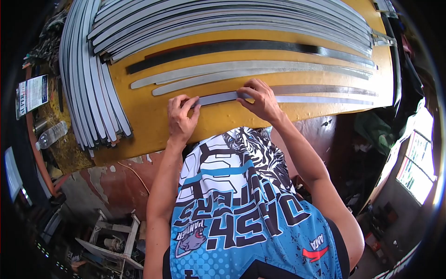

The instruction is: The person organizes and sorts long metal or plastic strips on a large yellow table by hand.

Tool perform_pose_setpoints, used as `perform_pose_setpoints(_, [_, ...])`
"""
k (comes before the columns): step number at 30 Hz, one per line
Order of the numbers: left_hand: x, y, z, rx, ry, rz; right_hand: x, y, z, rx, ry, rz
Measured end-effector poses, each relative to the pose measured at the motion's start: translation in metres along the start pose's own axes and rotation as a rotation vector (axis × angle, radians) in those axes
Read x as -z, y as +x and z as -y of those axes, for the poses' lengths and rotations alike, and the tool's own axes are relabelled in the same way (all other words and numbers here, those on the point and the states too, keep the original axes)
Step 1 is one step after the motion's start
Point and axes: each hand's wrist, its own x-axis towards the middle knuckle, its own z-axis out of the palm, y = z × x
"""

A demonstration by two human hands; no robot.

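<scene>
A long, narrow pale grey strip (217, 98) lies across the front of the yellow-topped table, running off to the right. My left hand (182, 116) pinches its left end between thumb and fingers. Farther along, my right hand (261, 98) is closed on the same strip, thumb underneath and fingers curled over it. Just beyond my right hand, a darker grey strip (320, 89) lies alongside. Behind both hands are pale grey strips (209, 69) with rounded ends, then a glossy black strip (223, 46).
Stacked strips (232, 21) cover the table's (139, 109) far side, with another bundle (86, 79) along its left. A plastic bottle (52, 135) and printed sheet (32, 96) are at far left. A wooden stool-like frame (114, 239) stands below; a bright window (416, 160) is at right.
</scene>
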Motion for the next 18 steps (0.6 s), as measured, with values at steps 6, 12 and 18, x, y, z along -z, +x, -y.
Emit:
perform_pose_setpoints(6, [0.000,0.001,-0.003,-0.008,-0.007,-0.005,0.002,-0.001,0.000,0.007,0.001,-0.005])
perform_pose_setpoints(12, [-0.005,0.001,-0.009,-0.007,-0.001,-0.006,0.006,-0.006,-0.005,0.006,0.011,-0.019])
perform_pose_setpoints(18, [-0.005,0.001,-0.009,-0.004,0.003,-0.011,0.006,-0.006,-0.005,0.012,0.023,-0.020])
